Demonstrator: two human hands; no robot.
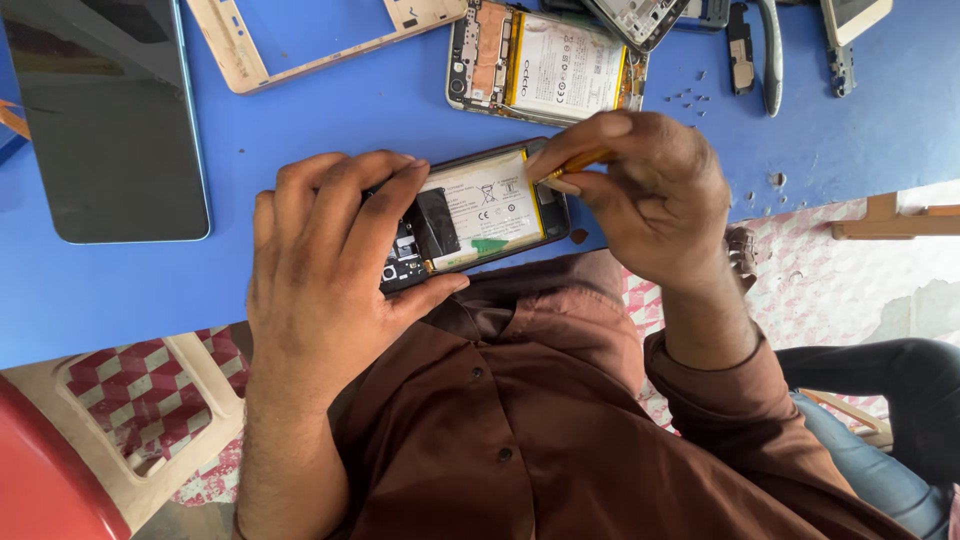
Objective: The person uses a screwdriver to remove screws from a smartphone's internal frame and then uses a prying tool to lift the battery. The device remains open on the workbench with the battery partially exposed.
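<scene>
An opened black smartphone [470,215], back cover off, lies at the near edge of the blue table [330,110]; its shell holds a white battery [487,205] beside a dark circuit board [405,262]. The left hand [325,265] wraps over the phone's camera end, fingers curled, thumb under the edge. The right hand [650,195] pinches a thin orange-handled tool [575,163], tip at the battery's corner.

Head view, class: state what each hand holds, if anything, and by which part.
The left hand clasps the opened phone around its camera end. The right hand pinches an orange-handled tool by its handle, tip at the phone's other end.
</scene>
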